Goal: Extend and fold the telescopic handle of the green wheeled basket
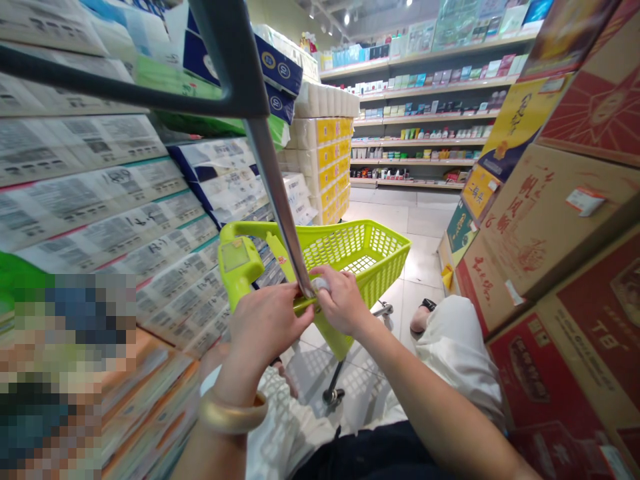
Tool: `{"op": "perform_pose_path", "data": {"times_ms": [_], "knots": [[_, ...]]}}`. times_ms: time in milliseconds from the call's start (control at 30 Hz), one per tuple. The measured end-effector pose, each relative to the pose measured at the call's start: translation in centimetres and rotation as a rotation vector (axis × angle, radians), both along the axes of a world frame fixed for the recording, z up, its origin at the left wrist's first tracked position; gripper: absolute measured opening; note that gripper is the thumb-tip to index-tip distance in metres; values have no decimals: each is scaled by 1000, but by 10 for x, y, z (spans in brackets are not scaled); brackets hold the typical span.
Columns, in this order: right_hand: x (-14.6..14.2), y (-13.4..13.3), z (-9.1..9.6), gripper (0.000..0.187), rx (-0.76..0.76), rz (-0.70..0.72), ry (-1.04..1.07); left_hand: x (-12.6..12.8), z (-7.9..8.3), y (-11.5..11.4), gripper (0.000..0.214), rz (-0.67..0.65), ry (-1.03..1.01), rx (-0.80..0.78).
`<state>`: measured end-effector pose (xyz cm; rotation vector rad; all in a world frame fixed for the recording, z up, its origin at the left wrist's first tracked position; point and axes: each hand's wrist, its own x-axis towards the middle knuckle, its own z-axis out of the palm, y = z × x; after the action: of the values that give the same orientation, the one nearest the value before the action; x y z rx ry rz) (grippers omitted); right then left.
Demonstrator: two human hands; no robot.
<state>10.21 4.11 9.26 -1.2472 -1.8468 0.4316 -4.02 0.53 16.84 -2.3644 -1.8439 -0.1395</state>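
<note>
My right hand (343,301) is closed in a pinch on a small silvery object (319,285) at the lower end of a steel pole (274,193), while my left hand (265,327) curls in right beside it, though I cannot tell whether its grip is on the object too. Both hands sit just above the lime-green plastic shopping cart (360,257), with a gold bangle (233,412) on my left wrist. Stacked tissue packs (90,200) rise to my left, printed cardboard cartons (555,267) rise to my right, and stocked store shelves (420,113) stand farther ahead.
</note>
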Motion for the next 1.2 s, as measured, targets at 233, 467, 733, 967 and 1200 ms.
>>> {"op": "perform_pose_path", "data": {"times_ms": [233,467,733,967,1200], "knots": [[12,7,-7,34,-12,-14,-5,0,0,0,32,2,-10,-20],[8,13,4,33,-64,34,-86,-1,-1,1,31,-16,5,1],[19,17,-4,24,-63,1,-96,0,1,0,33,11,-16,-25],[11,9,-4,23,-4,-1,-96,0,-1,0,32,2,-12,-5],[15,5,-14,27,15,12,-24,-4,0,0,35,3,-1,-17]]}}
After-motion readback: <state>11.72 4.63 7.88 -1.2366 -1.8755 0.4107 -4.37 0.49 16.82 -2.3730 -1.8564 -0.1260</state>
